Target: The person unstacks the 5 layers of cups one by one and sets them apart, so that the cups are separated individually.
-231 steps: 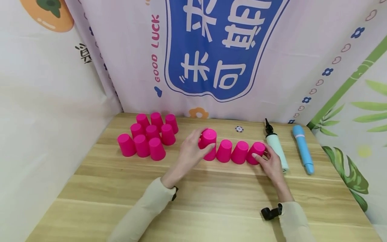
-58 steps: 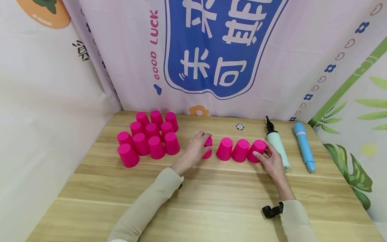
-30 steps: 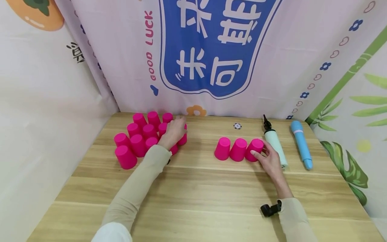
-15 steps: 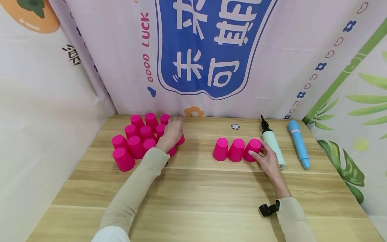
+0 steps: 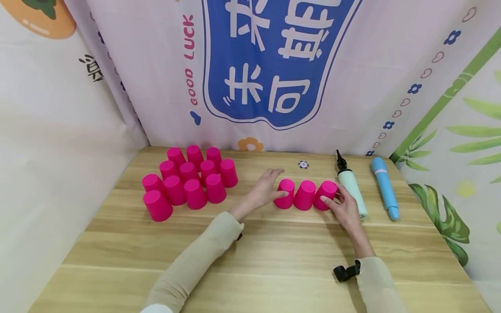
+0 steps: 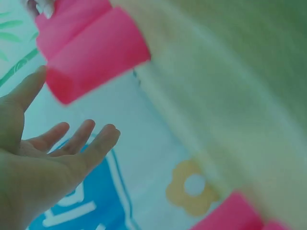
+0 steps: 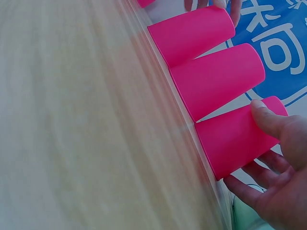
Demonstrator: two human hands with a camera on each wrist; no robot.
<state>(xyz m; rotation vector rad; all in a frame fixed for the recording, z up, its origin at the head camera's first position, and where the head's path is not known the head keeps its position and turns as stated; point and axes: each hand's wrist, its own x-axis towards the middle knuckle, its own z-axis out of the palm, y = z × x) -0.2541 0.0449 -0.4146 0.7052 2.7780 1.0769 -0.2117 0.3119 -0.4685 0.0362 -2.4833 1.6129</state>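
Three pink cups stand upside down in a row at the middle right of the table. My right hand holds the rightmost cup, its thumb on the near side and its fingers round the far side. At the row's other end, my left hand is spread around the leftmost cup, fingers straight and apart from it in the left wrist view, thumb at its edge. Between these two stands the middle cup. Farther left is a cluster of several more upside-down pink cups.
A pale green hand pump with a black nozzle lies just right of my right hand. Beyond it lies a light blue tube-shaped thing. A small poker chip lies near the back edge. Printed cloth hangs behind the wooden table.
My left hand has shifted cups from the row's left end to the cluster, released the latest at its right side, and moved back right to the row. My right hand has stayed on its cup.
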